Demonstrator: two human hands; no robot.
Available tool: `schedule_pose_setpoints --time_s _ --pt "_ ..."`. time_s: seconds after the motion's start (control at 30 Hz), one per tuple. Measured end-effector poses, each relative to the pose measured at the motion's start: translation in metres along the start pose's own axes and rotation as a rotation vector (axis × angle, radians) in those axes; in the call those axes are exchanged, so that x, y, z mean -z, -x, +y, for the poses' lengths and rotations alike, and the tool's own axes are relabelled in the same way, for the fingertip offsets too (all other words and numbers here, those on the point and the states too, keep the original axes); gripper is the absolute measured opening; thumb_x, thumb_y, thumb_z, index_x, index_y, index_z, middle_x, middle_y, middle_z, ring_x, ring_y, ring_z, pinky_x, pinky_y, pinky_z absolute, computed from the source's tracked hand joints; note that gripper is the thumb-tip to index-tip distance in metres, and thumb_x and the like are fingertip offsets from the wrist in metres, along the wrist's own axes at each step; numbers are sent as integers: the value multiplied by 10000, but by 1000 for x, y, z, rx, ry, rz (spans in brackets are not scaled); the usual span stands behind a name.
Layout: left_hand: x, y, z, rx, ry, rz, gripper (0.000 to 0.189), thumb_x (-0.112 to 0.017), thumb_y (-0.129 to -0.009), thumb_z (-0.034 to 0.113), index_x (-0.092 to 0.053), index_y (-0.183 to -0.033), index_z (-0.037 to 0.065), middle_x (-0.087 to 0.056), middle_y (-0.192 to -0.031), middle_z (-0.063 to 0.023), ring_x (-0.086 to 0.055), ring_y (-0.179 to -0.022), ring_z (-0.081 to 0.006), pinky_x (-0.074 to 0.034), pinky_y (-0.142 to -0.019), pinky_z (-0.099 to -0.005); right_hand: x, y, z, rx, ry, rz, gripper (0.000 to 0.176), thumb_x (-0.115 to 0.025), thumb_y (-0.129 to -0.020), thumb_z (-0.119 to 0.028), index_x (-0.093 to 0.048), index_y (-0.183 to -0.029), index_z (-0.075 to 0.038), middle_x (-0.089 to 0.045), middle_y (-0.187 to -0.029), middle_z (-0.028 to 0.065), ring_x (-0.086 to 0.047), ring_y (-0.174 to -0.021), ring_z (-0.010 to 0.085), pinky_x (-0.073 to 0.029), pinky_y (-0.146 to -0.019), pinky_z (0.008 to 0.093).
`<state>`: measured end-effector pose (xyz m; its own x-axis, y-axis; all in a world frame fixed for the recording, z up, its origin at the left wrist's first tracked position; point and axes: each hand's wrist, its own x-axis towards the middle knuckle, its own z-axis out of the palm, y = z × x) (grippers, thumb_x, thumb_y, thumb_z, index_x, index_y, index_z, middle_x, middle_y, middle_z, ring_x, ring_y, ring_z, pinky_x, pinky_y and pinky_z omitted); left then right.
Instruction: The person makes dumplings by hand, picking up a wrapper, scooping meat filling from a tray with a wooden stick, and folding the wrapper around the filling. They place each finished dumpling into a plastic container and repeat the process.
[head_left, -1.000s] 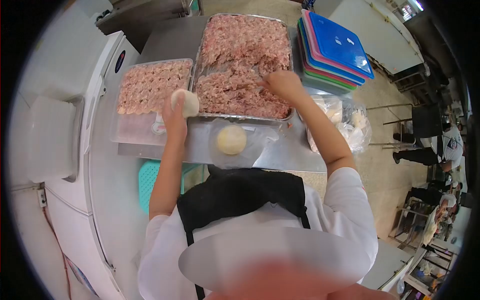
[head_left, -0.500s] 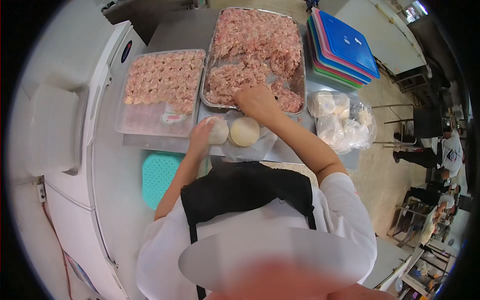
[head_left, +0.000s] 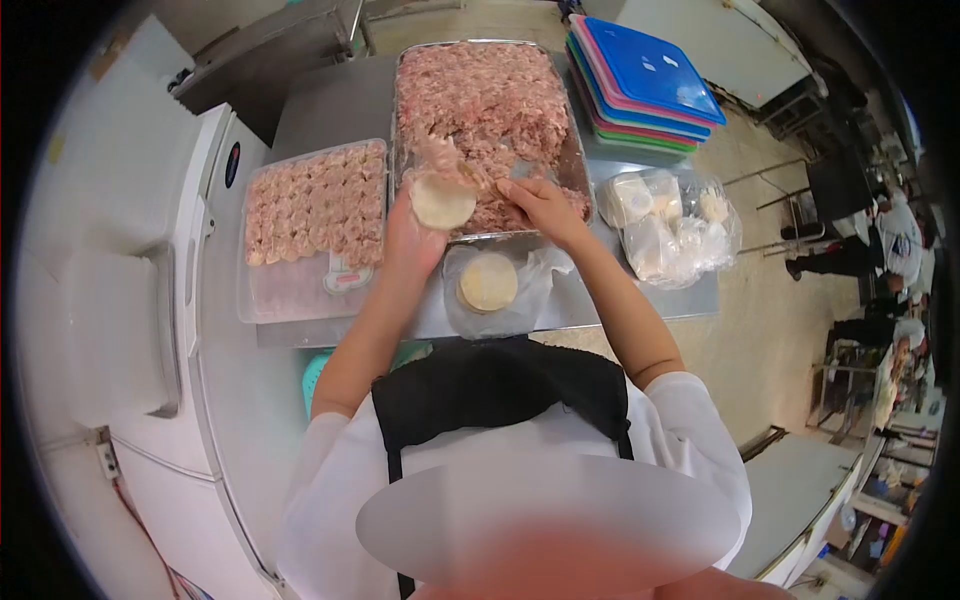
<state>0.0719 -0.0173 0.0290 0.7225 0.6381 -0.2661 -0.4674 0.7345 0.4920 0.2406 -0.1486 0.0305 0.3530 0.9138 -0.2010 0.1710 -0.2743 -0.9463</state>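
A round pale wrapper [head_left: 443, 204] rests on my left hand [head_left: 414, 232], over the near left edge of the metal tray [head_left: 586, 190] of minced meat [head_left: 485, 85]. My right hand [head_left: 538, 205] is closed around a thin tool [head_left: 490, 184] above the meat, its far end blurred near the wrapper. Below the tray, a stack of round wrappers [head_left: 487, 282] lies on a clear plastic bag. To the left, a plastic tray [head_left: 290, 292] holds rows of meat-filled pieces [head_left: 315, 200].
Stacked coloured lids [head_left: 655, 70] stand at the back right of the metal table [head_left: 590, 305]. Bagged wrappers [head_left: 675, 225] lie in front of them. A white freezer [head_left: 240, 400] stands at left, with a turquoise basket [head_left: 315, 375] below the table. People work far right.
My left hand has moved up from beside the wrapper stack to the meat tray, with a wrapper on it. My right hand has shifted slightly right, and the tool now shows. The view has shifted.
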Motion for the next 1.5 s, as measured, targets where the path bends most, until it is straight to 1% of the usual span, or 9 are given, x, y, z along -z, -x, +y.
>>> schedule_pose_setpoints --time_s 0.2,0.4,0.6,0.8,0.9,1.03,1.3,1.4,1.5 --pt "-17 -40 26 64 174 -59 624 -366 -942 513 -424 -1295 1 -482 -1321 -170 -463 -1218 -346 -344 -1046 -528 3 12 -1 314 656 247 343 -533 -931 -342 -666 -908 -27 -647 -741 162 -647 -745 296 -492 -670 410" --pt "9 -39 53 -253 104 65 596 -328 -979 471 -349 -1363 15 -458 -1335 -157 -467 -1218 -301 -352 -1055 -456 -1 23 -11 179 1242 35 365 -488 -920 -376 -697 -871 -80 -672 -825 178 -654 -811 347 -515 -732 461" --pt "23 -32 55 -321 69 80 554 -339 -981 442 -387 -1332 17 -472 -1328 -159 -478 -1204 -299 -350 -1057 -442 -8 15 -19 49 713 -225 426 -483 -927 -449 -715 -933 -92 -684 -849 165 -656 -807 344 -499 -760 437" --pt "3 -25 24 -193 62 116 598 -350 -964 512 -428 -1311 31 -459 -1318 -158 -455 -1206 -277 -346 -1053 -437 -4 8 -8 160 322 47 379 -506 -935 -392 -662 -1129 -106 -679 -929 188 -647 -879 339 -484 -804 415" --pt "-41 -6 20 -147 37 157 631 -356 -942 563 -462 -1293 50 -483 -1276 -165 -429 -1215 -301 -350 -1027 -491 -8 5 6 612 669 208 338 -552 -930 -308 -634 -1161 -75 -674 -1012 123 -653 -825 294 -502 -733 370" --pt "-20 -28 15 -108 109 147 684 -308 -916 626 -370 -1406 153 -450 -1373 -152 -277 -1365 -329 -38 -1094 -641 33 25 -38 336 962 82 298 -572 -903 -273 -646 -1120 -82 -650 -942 125 -635 -807 333 -509 -705 412" --pt "-67 -23 -6 -55 119 216 691 -400 -902 555 -403 -1370 47 -466 -1360 -169 -461 -1179 -332 -320 -1067 -498 58 31 -40 531 984 117 239 -568 -904 -227 -650 -1052 -58 -617 -837 165 -627 -752 340 -491 -612 414" --pt "-56 -27 -9 -95 57 -16 602 -490 -901 403 -395 -1382 53 -481 -1343 -157 -492 -1134 -302 -386 -1036 -451 84 26 -37 662 477 152 269 -542 -937 -249 -648 -1048 -27 -569 -681 124 -614 -644 249 -462 -559 349" --pt "-60 -22 -16 -269 -489 -159 633 -625 -834 185 -370 -1400 60 -466 -1363 -143 -449 -1222 -268 -389 -1039 -414 94 34 -45 174 260 -80 294 -518 -958 -266 -631 -924 3 -566 -647 114 -563 -607 211 -446 -590 346"
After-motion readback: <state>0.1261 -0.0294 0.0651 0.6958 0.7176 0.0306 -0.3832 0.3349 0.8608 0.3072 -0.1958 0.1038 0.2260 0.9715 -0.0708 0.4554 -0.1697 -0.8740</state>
